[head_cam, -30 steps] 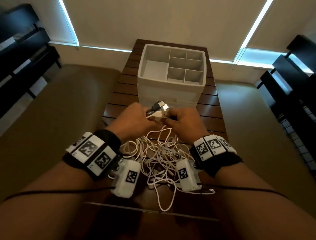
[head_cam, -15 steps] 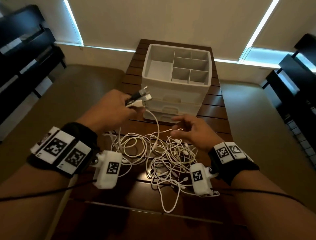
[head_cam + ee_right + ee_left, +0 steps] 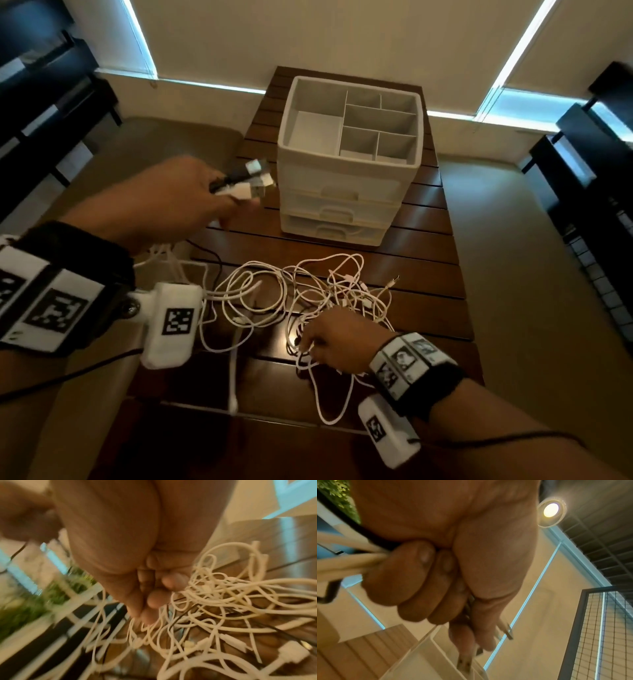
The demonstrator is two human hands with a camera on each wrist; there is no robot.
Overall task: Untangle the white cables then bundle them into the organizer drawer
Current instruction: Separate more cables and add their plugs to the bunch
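A tangle of white cables (image 3: 325, 291) (image 3: 231, 595) lies on the dark slatted wooden table (image 3: 428, 267). My left hand (image 3: 222, 202) (image 3: 453, 601) is raised left of the white organizer (image 3: 342, 181) (image 3: 423, 655). It grips a bunch of cable ends in a fist, with USB plugs (image 3: 255, 180) (image 3: 506, 630) sticking out past the fingers; a black cable (image 3: 327, 595) is in the bunch. My right hand (image 3: 308, 346) (image 3: 147, 609) is down on the near side of the tangle, fingers curled, pinching white strands. All three organizer drawers are closed.
The organizer's top tray holds several empty compartments (image 3: 376, 120). The table is narrow, with beige floor (image 3: 513, 274) on both sides. Dark shelving (image 3: 41, 102) stands left, dark furniture (image 3: 599, 164) right. One white cable end (image 3: 233, 401) reaches the table's front edge.
My left hand has carried the plugs up and to the left, drawing cables out of the pile. My right hand let go near the plugs and dropped onto the tangle's near side.
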